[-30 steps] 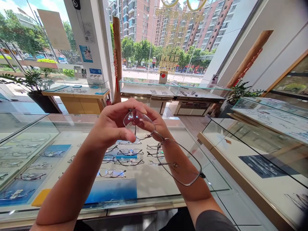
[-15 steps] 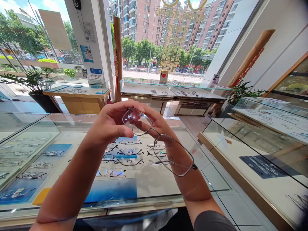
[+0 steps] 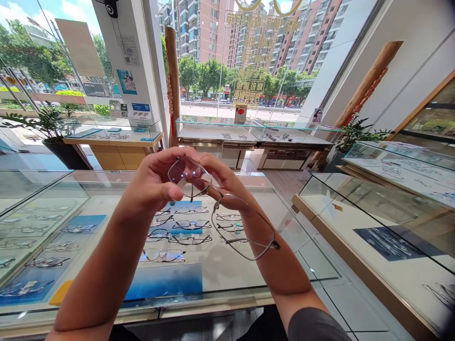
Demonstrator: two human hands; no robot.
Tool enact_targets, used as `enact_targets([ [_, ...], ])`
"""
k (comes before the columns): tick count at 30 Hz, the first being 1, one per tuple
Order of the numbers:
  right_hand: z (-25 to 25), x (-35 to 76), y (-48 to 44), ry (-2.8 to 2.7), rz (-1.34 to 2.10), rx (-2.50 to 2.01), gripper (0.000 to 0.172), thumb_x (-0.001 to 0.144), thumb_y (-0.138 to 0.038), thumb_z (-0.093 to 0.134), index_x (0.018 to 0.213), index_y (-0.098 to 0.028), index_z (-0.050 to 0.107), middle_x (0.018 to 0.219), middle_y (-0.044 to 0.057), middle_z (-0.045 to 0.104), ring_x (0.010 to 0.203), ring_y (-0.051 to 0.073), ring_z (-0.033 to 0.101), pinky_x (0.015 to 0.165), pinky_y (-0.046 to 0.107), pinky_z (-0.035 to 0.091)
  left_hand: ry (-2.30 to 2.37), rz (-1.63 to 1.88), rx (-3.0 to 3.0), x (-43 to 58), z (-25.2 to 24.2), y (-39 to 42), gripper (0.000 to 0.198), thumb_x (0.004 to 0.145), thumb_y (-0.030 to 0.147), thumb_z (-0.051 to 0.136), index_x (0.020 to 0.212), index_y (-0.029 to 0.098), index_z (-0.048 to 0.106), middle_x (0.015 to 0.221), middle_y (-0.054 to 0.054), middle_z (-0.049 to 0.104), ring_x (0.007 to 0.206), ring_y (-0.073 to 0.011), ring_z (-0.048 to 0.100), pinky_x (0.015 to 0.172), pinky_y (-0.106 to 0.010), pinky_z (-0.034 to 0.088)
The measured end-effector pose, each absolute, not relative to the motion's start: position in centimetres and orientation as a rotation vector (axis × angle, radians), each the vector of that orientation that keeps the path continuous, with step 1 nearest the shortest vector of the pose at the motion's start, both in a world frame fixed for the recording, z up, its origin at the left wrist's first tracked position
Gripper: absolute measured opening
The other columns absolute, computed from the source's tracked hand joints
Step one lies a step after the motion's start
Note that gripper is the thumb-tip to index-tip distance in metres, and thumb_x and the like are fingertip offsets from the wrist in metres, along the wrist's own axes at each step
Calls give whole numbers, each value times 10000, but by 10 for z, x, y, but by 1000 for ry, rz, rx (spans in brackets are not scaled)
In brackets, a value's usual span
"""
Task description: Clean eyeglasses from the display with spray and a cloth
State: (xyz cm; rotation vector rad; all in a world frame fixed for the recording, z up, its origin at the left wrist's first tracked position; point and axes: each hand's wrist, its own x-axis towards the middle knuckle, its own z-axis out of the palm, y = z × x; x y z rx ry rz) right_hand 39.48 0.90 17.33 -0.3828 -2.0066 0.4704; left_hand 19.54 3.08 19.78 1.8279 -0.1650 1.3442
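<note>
Eyeglasses (image 3: pixel 220 194) slanted, long axis falling toward lower right

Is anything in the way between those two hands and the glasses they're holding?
Nothing visible. The left hand and right hand are both right at one end of the glasses. The glass display case is below them, not in between.

And there across the front window (image 3: pixel 231 61) run gold Chinese characters (image 3: pixel 250 87), too faint to read surely, with print on the pillar's white notice (image 3: pixel 130 50) and blue poster (image 3: pixel 127 82) too small.
</note>
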Motion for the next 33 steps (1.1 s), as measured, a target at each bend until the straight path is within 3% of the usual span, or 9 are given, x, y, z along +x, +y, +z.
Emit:
enact_targets([
  [7,171,394,10,-2004,476,-301,83,1078,-336,687,1139,-280,699,1123,39,663,1023,196,644,921,417,595,-251,1271,1923,192,202,33,564,721,675,1000,1063,256,839,828,-42,698,726,-179,667,661,-305,586],
  [15,174,392,4,-2015,426,-330,79,1076,-343,682,1110,-280,714,1121,48,693,1065,216,657,958,436,599,-272,1228,1939,189,204,37,600,655,692,1028,1024,258,837,749,-24,651,675,-172,632,625,-298,575],
  [20,175,393,4,-2019,396,-372,108,1072,-363,695,1128,-275,722,1102,45,692,1058,215,660,954,429,595,-216,1264,1841,192,201,32,567,687,664,1026,1021,254,822,735,-8,626,680,-176,629,660,-329,578],
  [26,174,393,6,-2049,320,-386,111,1060,-255,683,1165,-268,717,1125,57,700,1096,234,668,963,448,590,-196,1263,1761,194,197,34,559,700,628,1036,1073,256,847,715,10,550,695,-161,581,640,-309,513],
  [33,170,391,11,-2001,329,-362,102,1070,-290,688,1169,-275,703,1149,54,701,1093,232,674,967,459,609,-184,1284,1781,191,194,42,603,677,643,1043,1098,266,833,772,-4,621,713,-156,595,645,-303,508],
])
